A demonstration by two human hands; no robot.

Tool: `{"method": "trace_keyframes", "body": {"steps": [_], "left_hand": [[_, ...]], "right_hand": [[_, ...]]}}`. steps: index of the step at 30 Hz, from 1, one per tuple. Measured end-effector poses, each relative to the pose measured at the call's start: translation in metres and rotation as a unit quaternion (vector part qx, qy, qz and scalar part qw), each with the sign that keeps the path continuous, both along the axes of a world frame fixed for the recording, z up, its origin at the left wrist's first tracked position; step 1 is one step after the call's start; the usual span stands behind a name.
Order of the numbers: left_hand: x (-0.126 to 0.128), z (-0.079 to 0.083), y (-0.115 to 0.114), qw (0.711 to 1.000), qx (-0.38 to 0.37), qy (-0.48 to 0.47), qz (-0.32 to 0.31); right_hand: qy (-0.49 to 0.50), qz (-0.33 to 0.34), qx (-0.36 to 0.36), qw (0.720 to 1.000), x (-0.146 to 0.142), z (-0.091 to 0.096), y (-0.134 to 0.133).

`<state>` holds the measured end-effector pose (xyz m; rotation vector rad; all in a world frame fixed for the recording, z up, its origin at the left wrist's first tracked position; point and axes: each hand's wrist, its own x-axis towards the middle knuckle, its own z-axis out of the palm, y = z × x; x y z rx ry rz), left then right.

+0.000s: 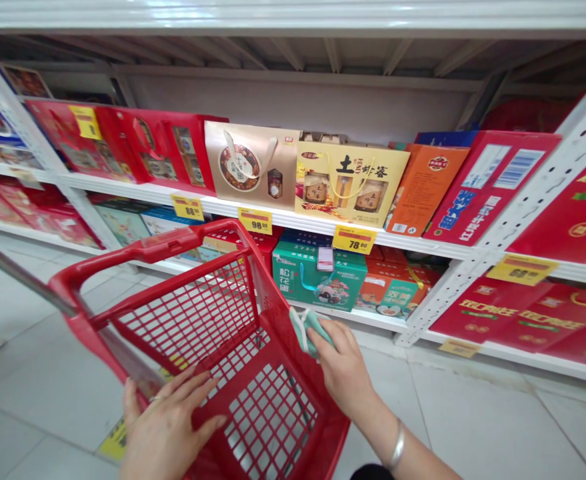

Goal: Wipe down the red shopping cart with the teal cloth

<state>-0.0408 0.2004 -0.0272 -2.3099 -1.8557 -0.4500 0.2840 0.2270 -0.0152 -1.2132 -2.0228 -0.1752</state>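
White perforated metal shelving [537,220] was stocked with boxed gift sets [253,163], and a red plastic shopping basket [147,250] was positioned before it. The left hand [167,427] was spread against its mesh; a pale green cloth [313,330] was pinched by the right hand [345,367] near its rim, below a green gift box [320,277].

Shopping basket [137,250] at 6 o'clock: red, square-grid mesh. Cloth [313,330] at 5 o'clock: pale green, white strip. Price tags [255,221] at 12 o'clock: yellow, black print. Gift box [297,273] at 1 o'clock: teal.

Yellow shelf tags [255,221] read 88, 98, 78.
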Motion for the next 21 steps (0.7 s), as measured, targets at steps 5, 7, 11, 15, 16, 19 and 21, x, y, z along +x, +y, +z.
{"method": "trace_keyframes", "body": {"steps": [5, 7, 11, 15, 16, 19, 21], "left_hand": [[0.000, 0.018, 0.000, 0.995, -0.099, 0.018, 0.012], [0.000, 0.023, 0.002, 0.993, -0.119, 0.018, 0.010], [0.001, 0.024, 0.006, 0.991, -0.135, 0.007, 0.002], [0.003, 0.017, 0.009, 0.993, -0.117, 0.003, -0.009], [0.004, 0.015, 0.009, 0.994, -0.112, 0.004, -0.011], [0.005, 0.012, 0.013, 0.995, -0.101, 0.005, -0.012], [0.004, 0.011, 0.017, 0.995, -0.098, 0.003, -0.016]], "right_hand": [[-0.026, 0.011, -0.186, 0.982, -0.019, 0.001, 0.020], [-0.039, 0.012, -0.212, 0.976, -0.027, 0.006, 0.031], [-0.090, -0.009, -0.237, 0.967, -0.048, 0.025, 0.070], [-0.119, -0.041, -0.246, 0.961, -0.070, 0.040, 0.113], [-0.118, -0.046, -0.246, 0.961, -0.074, 0.042, 0.121], [-0.105, -0.050, -0.249, 0.962, -0.079, 0.042, 0.134], [-0.094, -0.051, -0.255, 0.961, -0.076, 0.040, 0.133]]}}
